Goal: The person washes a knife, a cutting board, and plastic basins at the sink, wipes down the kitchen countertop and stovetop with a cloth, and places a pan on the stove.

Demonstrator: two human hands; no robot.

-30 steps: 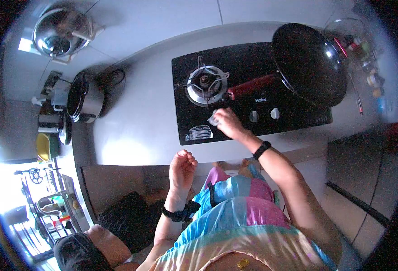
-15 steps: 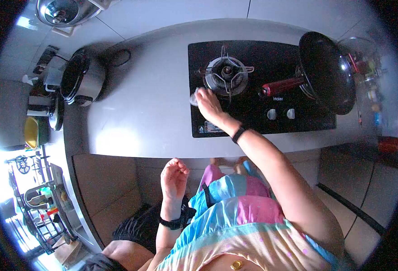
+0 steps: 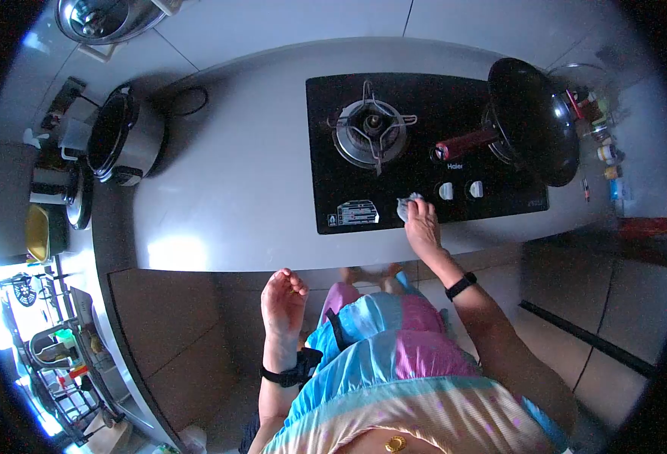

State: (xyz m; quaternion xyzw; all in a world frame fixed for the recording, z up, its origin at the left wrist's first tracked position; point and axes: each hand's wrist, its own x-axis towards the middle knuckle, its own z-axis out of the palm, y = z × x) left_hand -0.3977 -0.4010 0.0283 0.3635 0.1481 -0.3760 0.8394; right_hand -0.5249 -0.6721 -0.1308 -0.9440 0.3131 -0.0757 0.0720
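My right hand is closed on a small pale cloth, which lies against the front part of the black gas stove, left of the two knobs. My left hand hangs in front of the counter edge, palm up with its fingers curled, and touches nothing. A bare burner with its pan support is at the stove's left. On the right burner sits a dark pan, its red handle pointing left.
A rice cooker stands on the left of the counter. Behind the pan at the right are a glass lid and small jars. A metal lid hangs on the wall at the top left. A dish rack is at the lower left.
My right hand and the cloth went to the stove's left edge, then back right to near the knobs. The person at the lower left has mostly gone out of view.
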